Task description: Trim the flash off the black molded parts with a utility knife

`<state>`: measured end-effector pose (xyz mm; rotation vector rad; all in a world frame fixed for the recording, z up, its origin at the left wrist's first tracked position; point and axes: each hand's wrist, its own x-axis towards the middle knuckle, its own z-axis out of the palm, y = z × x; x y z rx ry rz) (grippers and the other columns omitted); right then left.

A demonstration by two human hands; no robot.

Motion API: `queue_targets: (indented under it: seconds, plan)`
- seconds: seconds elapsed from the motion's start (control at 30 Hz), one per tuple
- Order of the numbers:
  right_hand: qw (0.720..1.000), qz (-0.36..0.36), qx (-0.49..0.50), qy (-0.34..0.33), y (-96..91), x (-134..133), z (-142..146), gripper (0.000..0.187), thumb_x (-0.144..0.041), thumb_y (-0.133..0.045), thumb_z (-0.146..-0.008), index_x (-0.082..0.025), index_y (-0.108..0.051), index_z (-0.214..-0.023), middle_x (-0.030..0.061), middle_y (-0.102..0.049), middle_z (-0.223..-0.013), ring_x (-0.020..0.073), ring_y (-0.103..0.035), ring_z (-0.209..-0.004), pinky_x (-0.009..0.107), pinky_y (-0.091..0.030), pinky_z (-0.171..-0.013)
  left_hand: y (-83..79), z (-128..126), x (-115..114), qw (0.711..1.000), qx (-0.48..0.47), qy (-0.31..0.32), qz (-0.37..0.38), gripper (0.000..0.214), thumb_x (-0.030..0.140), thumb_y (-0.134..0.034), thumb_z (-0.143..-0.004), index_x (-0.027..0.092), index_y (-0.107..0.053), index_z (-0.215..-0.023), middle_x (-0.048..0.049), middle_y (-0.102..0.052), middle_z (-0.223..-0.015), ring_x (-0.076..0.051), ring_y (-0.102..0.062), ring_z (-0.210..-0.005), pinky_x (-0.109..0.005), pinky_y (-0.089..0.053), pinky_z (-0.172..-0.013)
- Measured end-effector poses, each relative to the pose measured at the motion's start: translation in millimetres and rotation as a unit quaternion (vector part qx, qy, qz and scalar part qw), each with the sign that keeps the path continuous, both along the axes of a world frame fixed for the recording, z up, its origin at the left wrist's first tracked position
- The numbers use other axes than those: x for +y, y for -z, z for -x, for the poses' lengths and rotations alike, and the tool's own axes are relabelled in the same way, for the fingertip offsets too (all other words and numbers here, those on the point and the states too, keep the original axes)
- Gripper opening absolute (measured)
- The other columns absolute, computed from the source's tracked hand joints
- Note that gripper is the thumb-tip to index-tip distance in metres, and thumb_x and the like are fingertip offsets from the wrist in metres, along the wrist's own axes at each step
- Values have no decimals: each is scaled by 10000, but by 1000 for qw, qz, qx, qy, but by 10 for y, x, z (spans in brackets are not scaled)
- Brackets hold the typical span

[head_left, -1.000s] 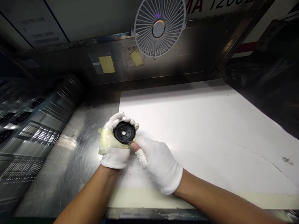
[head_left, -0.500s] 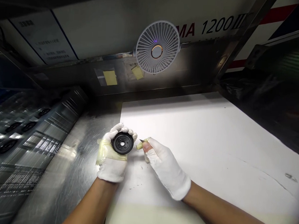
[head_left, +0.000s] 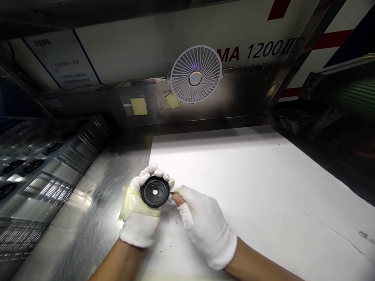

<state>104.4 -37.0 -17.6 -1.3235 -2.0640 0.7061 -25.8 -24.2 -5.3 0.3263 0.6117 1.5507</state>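
My left hand (head_left: 142, 215), in a white glove with yellowish tape round the palm, is closed round a black wheel-like disc (head_left: 155, 192). The disc has a centre hole and a ring of small holes, and its face is turned up toward me. My right hand (head_left: 204, 221), gloved in white with the thumb tip bare, pinches a small knife blade (head_left: 174, 193) with a pointed tip. That tip is at the disc's right rim; whether it touches I cannot tell. Most of the blade is hidden by the fingers.
White paper (head_left: 236, 168) with dark specks covers much of the metal bench (head_left: 110, 182). On the left, clear plastic trays (head_left: 76, 151) hold several black discs (head_left: 33, 165). A round fan (head_left: 195, 76) is mounted ahead, beside yellow notes (head_left: 139, 106) on the metal panel.
My right hand has brought the blade leftward to the disc's rim, closing the gap. My left hand still holds the disc. The whole view has shifted slightly with my head.
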Motion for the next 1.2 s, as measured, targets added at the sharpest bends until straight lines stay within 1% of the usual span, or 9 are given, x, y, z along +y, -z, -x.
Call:
queue_targets:
  seconds: [0.17, 0.3, 0.5, 0.63, 0.8, 0.97, 1.03, 1.1, 1.2]
  plan:
    - [999, -20, -44, -10, 36, -49, 32, 181, -270, -350, -912, -225, -502, -825, -19, -577, -751, 131, -493, -620, 229, -308, -566, 8, -21, 27, 1000, -15, -13, 20, 133, 149, -494, -726, 148, -592, -816, -30, -506, -717, -151, -518, -707, -342, -473, -706]
    - [998, -13, -56, -19, 30, -87, 58, 238, -312, -353, -909, -211, -485, -739, -23, -557, -679, 125, -468, -559, 233, -287, -525, -8, -23, 49, 998, -16, -46, 45, 132, 125, -476, -720, 122, -587, -791, -32, -502, -696, -141, -518, -680, -334, -474, -693]
    - [996, 44, 71, -41, -23, -53, 22, 256, -310, -315, -927, -210, -515, -803, -16, -556, -728, 126, -493, -648, 228, -342, -600, -41, -3, 42, 996, -14, -57, 60, 130, 122, -470, -723, 119, -583, -788, -31, -502, -694, -145, -530, -686, -348, -483, -712]
    - [980, 107, 170, -15, -7, 2, -20, 322, -382, -309, -926, -195, -511, -759, -29, -480, -628, 114, -437, -576, 229, -343, -569, -86, 79, 63, 994, -17, -72, 77, 129, 110, -491, -706, 123, -578, -800, -36, -514, -721, -151, -540, -716, -356, -492, -739]
    - [914, 192, 356, 17, -61, 33, -37, 434, -538, -330, -880, -165, -536, -794, -29, -424, -558, 100, -397, -518, 211, -340, -514, -147, 185, 133, 982, -7, -150, 118, 148, 87, -485, -664, 129, -569, -779, -37, -528, -694, -147, -550, -680, -359, -519, -691]
    - [827, 290, 479, 54, -137, 37, -48, 535, -637, -354, -817, -172, -541, -1004, -48, -396, -483, 80, -270, -361, 194, -230, -356, -148, 179, 183, 977, 14, -152, 150, 228, 52, -497, -613, 154, -567, -804, -34, -565, -703, -170, -582, -702, -374, -536, -664]
    - [806, 288, 515, 48, -104, 59, -48, 488, -607, -458, -780, -169, -564, -968, -33, -441, -503, 88, -339, -396, 199, -298, -395, -156, 158, 179, 976, 19, -152, 158, 227, 57, -501, -621, 152, -566, -817, -40, -576, -720, -178, -591, -718, -380, -538, -669]
    - [793, 262, 548, 45, -33, 99, -32, 417, -508, -595, -714, -172, -572, -959, 11, -546, -648, 100, -431, -478, 223, -380, -477, -172, 143, 173, 975, 13, -150, 166, 203, 67, -495, -643, 144, -565, -818, -45, -575, -718, -181, -596, -716, -379, -540, -664]
    - [764, 223, 600, 78, 79, 167, 13, 468, -371, -668, -670, -199, -519, -1079, 44, -583, -853, 117, -504, -555, 263, -439, -553, -200, 129, 172, 975, 0, -141, 171, 155, 79, -485, -678, 132, -563, -801, -45, -562, -695, -177, -596, -694, -371, -541, -656]
